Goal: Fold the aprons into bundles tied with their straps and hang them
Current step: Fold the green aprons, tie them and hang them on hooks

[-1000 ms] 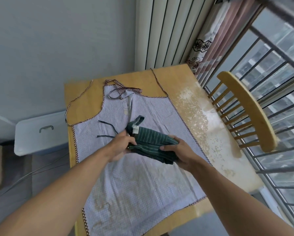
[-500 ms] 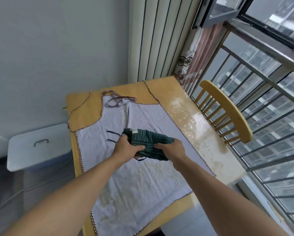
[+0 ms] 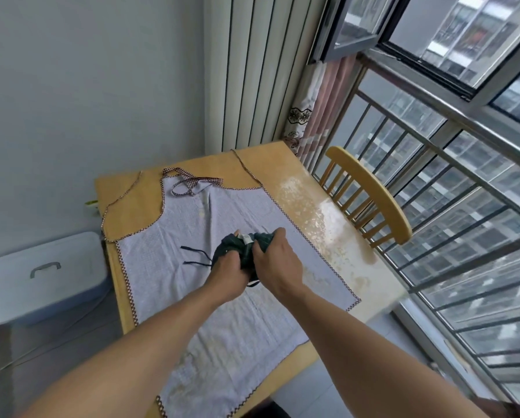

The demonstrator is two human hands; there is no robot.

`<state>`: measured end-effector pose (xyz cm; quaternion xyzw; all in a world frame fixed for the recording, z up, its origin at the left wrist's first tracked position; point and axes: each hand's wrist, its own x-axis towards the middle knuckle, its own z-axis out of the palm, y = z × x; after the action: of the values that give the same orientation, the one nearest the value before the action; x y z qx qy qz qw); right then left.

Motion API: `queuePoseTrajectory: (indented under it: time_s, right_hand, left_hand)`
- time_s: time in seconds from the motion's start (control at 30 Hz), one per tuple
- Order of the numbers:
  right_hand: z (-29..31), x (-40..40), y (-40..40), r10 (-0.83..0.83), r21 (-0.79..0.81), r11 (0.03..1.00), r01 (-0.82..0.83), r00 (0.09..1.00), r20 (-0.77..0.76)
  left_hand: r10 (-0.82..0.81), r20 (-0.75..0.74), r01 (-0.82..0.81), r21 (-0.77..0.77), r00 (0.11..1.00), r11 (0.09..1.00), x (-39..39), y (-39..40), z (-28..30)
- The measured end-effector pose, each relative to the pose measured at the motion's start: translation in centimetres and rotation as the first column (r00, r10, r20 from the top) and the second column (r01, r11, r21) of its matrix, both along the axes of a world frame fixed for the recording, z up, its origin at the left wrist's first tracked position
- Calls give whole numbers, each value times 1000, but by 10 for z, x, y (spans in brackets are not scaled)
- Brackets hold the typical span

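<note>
From the head view, both hands meet over the middle of the table (image 3: 285, 159), working a dark green apron (image 3: 243, 247) that is already squeezed into a small bundle. The left hand (image 3: 227, 268) grips the bundle's near-left side with fingers curled round the cloth; the right hand (image 3: 278, 262) grips the right side, its fingers wrapped over the top edge. A white label shows at the top of the bundle between the two hands.

The relation that matters next: the bundle's loose dark straps (image 3: 197, 256) trail out to the left across the pale checked apron (image 3: 168, 267), which lies spread flat beneath everything. They lie just beside the left hand and on the far side of the bundle from the right — so the left hand is the nearer one to pick them up while the right keeps the bundle compressed. Another dark loop hangs below the bundle, between the wrists.

In my judgement the fold is nearly finished and the tying has not begun. The bundle's long axis now runs roughly left to right between the palms, so the straps would wrap across its short way.

The pale apron's neck strap (image 3: 192, 184) lies at the far end — untouched.
</note>
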<state>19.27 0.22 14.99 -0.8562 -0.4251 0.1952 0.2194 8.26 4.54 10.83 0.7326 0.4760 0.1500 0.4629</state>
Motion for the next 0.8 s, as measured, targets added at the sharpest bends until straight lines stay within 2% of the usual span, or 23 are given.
queuePoseTrajectory:
  time_s: [0.1,0.17,0.23,0.3,0.37,0.47,0.53,0.6,0.67,0.73,0.8]
  right_hand:
    - [4,10,6,-3,13,1000,2,999,51]
    - [4,16,13,24,-5,1000,-24,1000,-1]
    - [7,20,16,121,-2,993,-121,989,-87]
    - [12,28,11,281,57,960,-276,941,-188]
    - [20,43,5,373,75,926,-369,873,-313]
    - [26,72,1,400,98,910,-403,790,-466]
    - [30,82,2,391,142,915,-378,740,-547]
    - [35,94,0,392,208,919,-336,713,-581]
    - [38,102,-2,326,281,938,-204,795,-511]
    - [34,108,-2,138,258,966,-11,866,-480]
    - [31,113,-2,54,145,988,48,780,-624]
  left_hand:
    - [73,-1,-72,-124,997,990,8,-1,5]
    - [72,75,-54,-218,995,974,11,-4,10]
    - [94,307,47,-423,947,905,10,0,17]
    - [205,516,173,-591,832,788,8,8,26]
    - [354,521,110,-666,776,738,9,15,31]
    - [459,419,-53,-691,783,721,22,16,37]
    - [478,379,-127,-664,793,737,31,15,37]
    - [538,370,-184,-670,758,719,43,16,43]
    - [574,372,-208,-679,729,704,54,17,49]
    - [563,402,-181,-675,722,715,63,15,56]
    - [540,439,-134,-674,718,726,71,13,60]
